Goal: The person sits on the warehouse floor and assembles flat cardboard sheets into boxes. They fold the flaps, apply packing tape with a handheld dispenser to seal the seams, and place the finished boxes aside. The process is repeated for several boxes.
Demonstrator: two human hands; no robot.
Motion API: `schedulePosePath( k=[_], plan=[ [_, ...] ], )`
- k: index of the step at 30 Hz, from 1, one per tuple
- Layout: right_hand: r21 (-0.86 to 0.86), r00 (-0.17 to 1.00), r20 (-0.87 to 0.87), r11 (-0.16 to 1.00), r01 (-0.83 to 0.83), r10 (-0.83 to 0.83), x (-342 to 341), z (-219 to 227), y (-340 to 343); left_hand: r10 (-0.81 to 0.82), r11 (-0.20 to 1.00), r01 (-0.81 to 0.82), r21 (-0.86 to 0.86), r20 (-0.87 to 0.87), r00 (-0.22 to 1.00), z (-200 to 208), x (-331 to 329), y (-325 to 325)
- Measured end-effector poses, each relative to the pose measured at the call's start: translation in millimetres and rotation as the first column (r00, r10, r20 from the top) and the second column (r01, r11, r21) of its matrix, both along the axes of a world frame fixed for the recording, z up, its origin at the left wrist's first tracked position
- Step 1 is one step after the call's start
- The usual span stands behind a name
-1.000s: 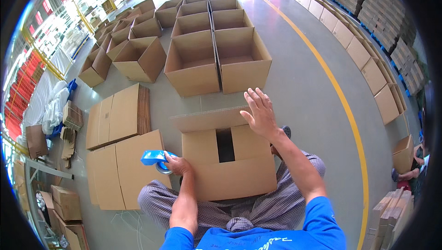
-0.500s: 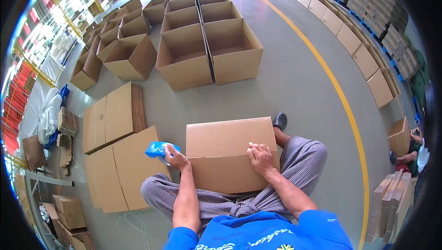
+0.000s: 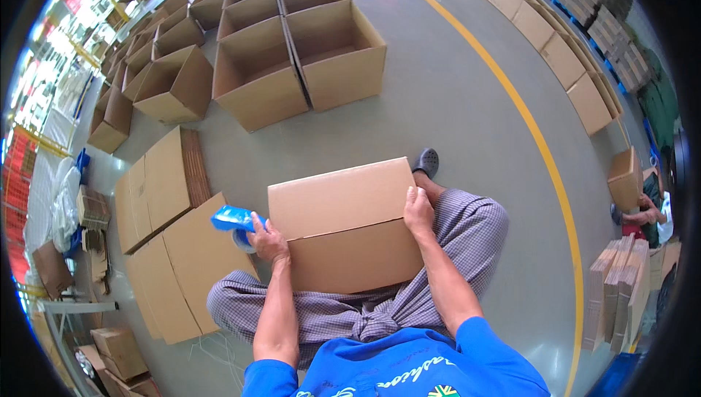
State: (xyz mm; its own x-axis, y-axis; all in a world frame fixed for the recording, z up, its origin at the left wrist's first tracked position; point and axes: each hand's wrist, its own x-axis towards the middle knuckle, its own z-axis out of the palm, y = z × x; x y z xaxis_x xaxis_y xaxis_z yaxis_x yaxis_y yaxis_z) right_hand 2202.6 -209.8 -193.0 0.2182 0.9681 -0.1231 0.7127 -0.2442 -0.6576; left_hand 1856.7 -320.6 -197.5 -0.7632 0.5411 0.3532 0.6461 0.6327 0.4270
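Flap of plain tan corrugated cardboard, far side (image 3: 339, 196): stood upright 1.0 s ago, with a dark gap showing inside; folded down by 0.5 s ago; lies flat now. Oblong tan cardboard box (image 3: 352, 254) sits between the person's crossed legs in grey checked trousers (image 3: 467, 240), just in front of the torso. Its two long flaps meet at a straight centre seam.

Right hand (image 3: 419, 211): raised above the box at first, then pressed on top near the seam, now at the box's right edge by the seam end. Fingers held narrow; some hidden, so cannot tell whether they grip or only press.

Left hand (image 3: 269, 240): closed round a blue plastic tape dispenser with its roll (image 3: 237, 227), as in both earlier frames. It was just off the box's left side; it now appears to touch that edge.

Meaning for the work: top now closed, both ends apparently steadied between the hands. No tape visible across the seam, so I judge the closure is held by hand only.

Unchanged: flattened tan cardboard stack (image 3: 162, 181) to the left, open-topped tan boxes (image 3: 339, 72) ahead; their shift in view looks like head movement.
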Motion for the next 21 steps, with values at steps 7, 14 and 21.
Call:
schedulePosePath(
  k=[7,14,21],
  plan=[
    [-0.040,0.979,0.068,0.981,-0.190,0.193,4.0,9.2,6.2,-0.112,0.969,0.133,0.210,-0.111,0.988,44.9,12.9,18.9],
    [-0.102,0.987,-0.044,0.982,-0.157,0.153,16.1,15.0,4.4,-0.672,0.632,0.454,0.628,0.736,-0.084,152.9,55.7,73.1],
    [-0.056,0.984,-0.141,0.992,-0.115,0.106,18.0,4.6,4.1,-0.300,0.392,0.891,0.228,0.947,-0.111,90.7,78.1,95.7]
  ],
)
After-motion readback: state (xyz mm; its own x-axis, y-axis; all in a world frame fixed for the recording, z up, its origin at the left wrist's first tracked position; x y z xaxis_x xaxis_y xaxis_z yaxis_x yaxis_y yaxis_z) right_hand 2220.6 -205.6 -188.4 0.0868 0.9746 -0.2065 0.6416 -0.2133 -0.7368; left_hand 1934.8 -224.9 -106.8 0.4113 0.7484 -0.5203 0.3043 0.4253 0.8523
